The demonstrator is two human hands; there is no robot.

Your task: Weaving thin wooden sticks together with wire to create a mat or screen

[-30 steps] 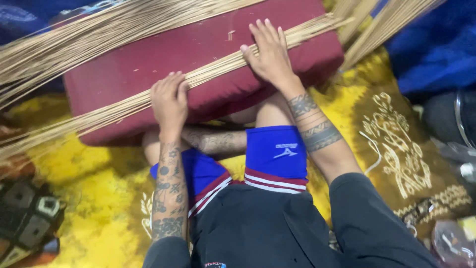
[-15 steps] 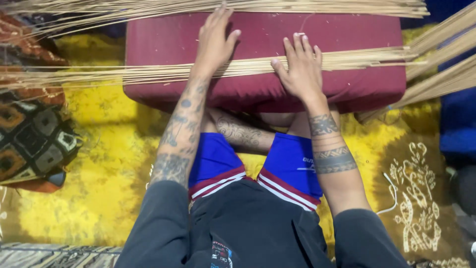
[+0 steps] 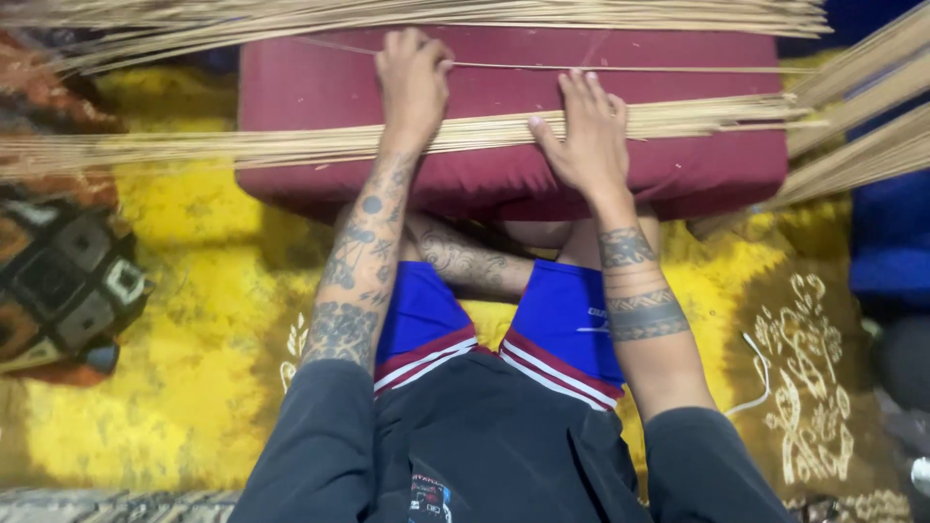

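A maroon cushion (image 3: 678, 169) lies across my lap. A near bundle of thin straw-coloured sticks (image 3: 242, 147) runs left to right over it, and a far bundle (image 3: 581, 15) lies along its back edge. My left hand (image 3: 412, 82) reaches past the near bundle, fingers curled and pinching a single thin stick (image 3: 601, 69) that stretches to the right across the cushion. My right hand (image 3: 581, 136) lies flat with fingers spread, pressing on the near bundle. Both forearms are tattooed.
I sit cross-legged in blue shorts on a yellow patterned rug (image 3: 174, 349). A dark patterned cushion (image 3: 68, 291) lies at the left. More stick bundles (image 3: 872, 107) slant off at the right, over blue fabric (image 3: 886, 242). A white cord (image 3: 760, 378) lies on the rug.
My left hand has reached farther over the cushion and curled its fingers on a single stick. The right hand stays flat on the near bundle. The view has shifted slightly.
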